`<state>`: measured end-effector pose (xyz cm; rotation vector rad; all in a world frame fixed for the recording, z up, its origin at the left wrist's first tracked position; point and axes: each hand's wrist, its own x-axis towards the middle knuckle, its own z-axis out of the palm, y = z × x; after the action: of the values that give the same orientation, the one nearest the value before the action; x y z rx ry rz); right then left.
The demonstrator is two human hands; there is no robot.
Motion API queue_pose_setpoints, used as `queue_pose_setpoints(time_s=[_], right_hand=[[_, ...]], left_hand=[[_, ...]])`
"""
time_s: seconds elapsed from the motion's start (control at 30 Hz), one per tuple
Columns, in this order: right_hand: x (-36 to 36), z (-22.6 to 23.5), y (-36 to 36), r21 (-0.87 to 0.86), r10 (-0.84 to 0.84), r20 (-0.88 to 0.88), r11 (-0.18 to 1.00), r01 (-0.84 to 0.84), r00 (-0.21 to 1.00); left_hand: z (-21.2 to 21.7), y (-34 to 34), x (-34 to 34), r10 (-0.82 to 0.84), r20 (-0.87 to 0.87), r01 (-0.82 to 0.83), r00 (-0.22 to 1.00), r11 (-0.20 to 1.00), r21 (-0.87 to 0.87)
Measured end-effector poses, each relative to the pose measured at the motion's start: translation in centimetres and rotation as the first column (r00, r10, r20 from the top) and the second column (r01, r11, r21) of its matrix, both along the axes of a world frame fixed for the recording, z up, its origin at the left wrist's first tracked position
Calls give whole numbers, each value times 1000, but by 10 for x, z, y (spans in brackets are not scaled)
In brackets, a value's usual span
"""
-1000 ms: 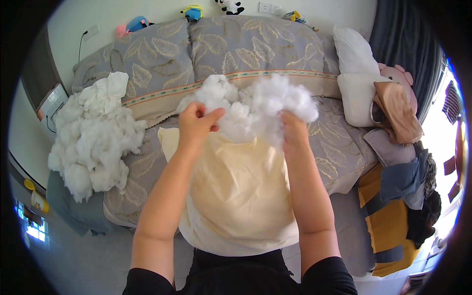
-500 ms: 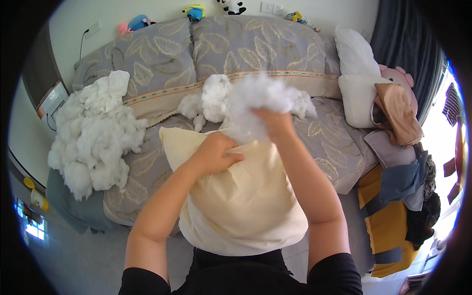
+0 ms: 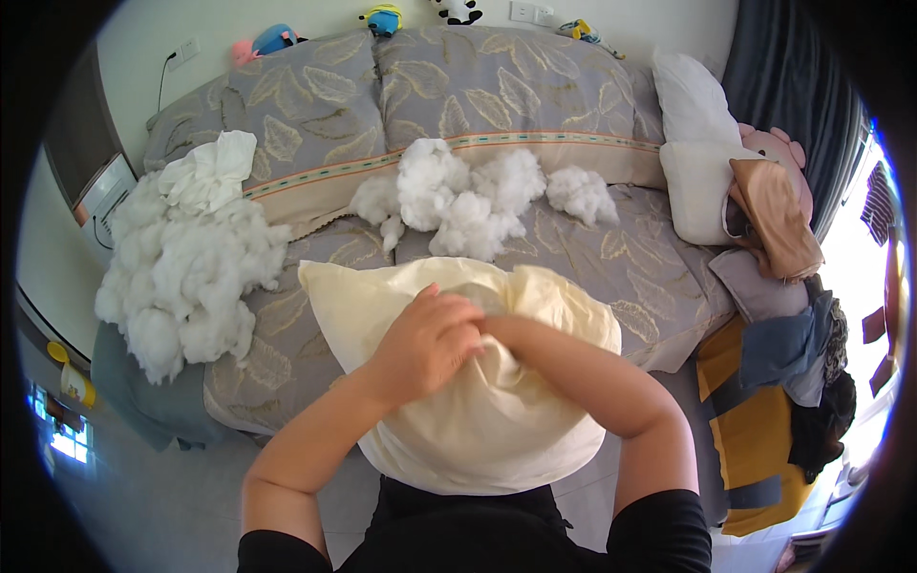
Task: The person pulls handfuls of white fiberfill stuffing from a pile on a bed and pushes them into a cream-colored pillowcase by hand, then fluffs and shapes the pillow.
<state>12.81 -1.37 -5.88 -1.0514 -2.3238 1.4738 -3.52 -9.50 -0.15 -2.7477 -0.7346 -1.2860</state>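
A cream pillow cover [image 3: 478, 430], partly filled, rests against the bed's front edge before me. My left hand [image 3: 425, 344] clutches the cover's gathered opening on top. My right forearm [image 3: 583, 377] runs into that opening, and the right hand is buried inside the cover, out of sight. A heap of white stuffing [image 3: 468, 196] lies on the bed just beyond the cover. A bigger pile of the same stuffing [image 3: 181, 277] sits at the bed's left corner.
The bed [image 3: 650, 277] has a grey leaf-patterned spread and two matching pillows [image 3: 420, 91] at the wall. White pillows [image 3: 697, 143], a pink plush toy and folded clothes [image 3: 783, 334] crowd the right side. Small toys line the headboard.
My right hand went from holding a clump of stuffing above the bed to pushing down inside the cover. My left hand moved to grip the opening. The cover looks fuller.
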Motion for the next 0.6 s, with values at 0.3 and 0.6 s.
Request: queue_pose_setpoints(time_s=[0.3, 0.6], right_hand=[[52, 76, 6, 9, -85, 19, 996, 85, 996], [32, 11, 2, 219, 13, -4, 976, -12, 1000]], left_hand=[[-8, 40, -12, 222, 146, -201, 964, 969, -143], [-65, 65, -10, 231, -406, -350, 884, 903, -248]])
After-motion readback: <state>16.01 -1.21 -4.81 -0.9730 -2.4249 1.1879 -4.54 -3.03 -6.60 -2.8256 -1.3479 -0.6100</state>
